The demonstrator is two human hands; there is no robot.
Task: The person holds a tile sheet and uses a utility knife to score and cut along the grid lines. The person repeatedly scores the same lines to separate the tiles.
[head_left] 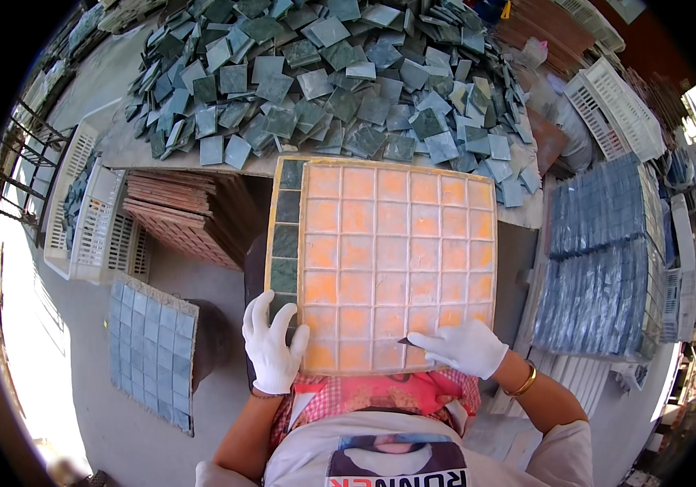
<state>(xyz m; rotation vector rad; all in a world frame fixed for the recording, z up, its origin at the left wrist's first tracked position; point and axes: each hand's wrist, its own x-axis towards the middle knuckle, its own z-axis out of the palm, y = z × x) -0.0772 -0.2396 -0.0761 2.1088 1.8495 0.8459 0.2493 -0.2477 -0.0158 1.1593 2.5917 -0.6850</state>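
Note:
In front of my body lies a square grid board (392, 243) with orange, whitish-hazed cells and pale raised lines. Along its left side runs a column of dark green tiles (286, 207) within a thin yellow edge. My left hand (273, 345), in a white glove, rests at the lower end of this column, fingers spread against the board's left edge. Over the lower right cells, my white-gloved right hand (465, 347) is closed with its fingers pointing left. A small dark pointed piece (406, 342) sticks out from its fingertips; the rest of that piece is hidden.
Beyond the board, loose green-grey square tiles (315, 85) are heaped on a table (116, 150). A tiled sheet (151, 353) stands at the left, near stacked reddish boards (189, 215) and a white crate (108, 219). Wrapped tile stacks (599, 260) and another white crate (614, 109) occupy the right.

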